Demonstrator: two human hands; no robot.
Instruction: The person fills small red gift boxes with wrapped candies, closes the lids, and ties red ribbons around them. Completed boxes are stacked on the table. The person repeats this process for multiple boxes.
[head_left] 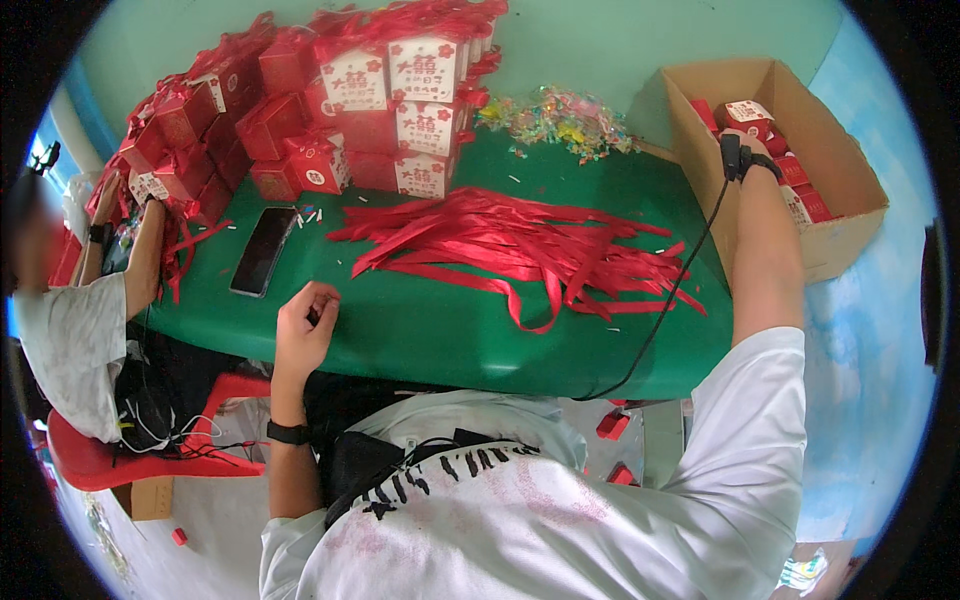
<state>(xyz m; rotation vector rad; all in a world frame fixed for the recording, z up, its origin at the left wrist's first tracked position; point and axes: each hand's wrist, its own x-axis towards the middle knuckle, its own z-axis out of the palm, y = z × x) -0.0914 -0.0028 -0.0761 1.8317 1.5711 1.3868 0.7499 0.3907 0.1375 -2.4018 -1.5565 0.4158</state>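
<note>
My right arm reaches into the cardboard box (845, 190) at the far right, and my right hand (745, 143) is at a red gift box (750, 112) with a white label. The fingers appear closed on that gift box, though the wrist strap and the small device on it partly hide them. Other red gift boxes (797, 182) lie in the carton under my forearm. My left hand (306, 325) rests near the table's front edge, its fingers curled into a loose fist with nothing visible in them. A heap of red ribbons (540, 245) lies between my two arms on the green table (430, 335).
Stacked red and white gift boxes (360, 110) with ribbons stand at the back left. Wrapped candies (565, 120) are piled at the back. A phone (264, 250) lies beyond my left hand. At the left, a co-worker's hands (130, 200) are among boxes. A cable (665, 312) hangs from my right wrist.
</note>
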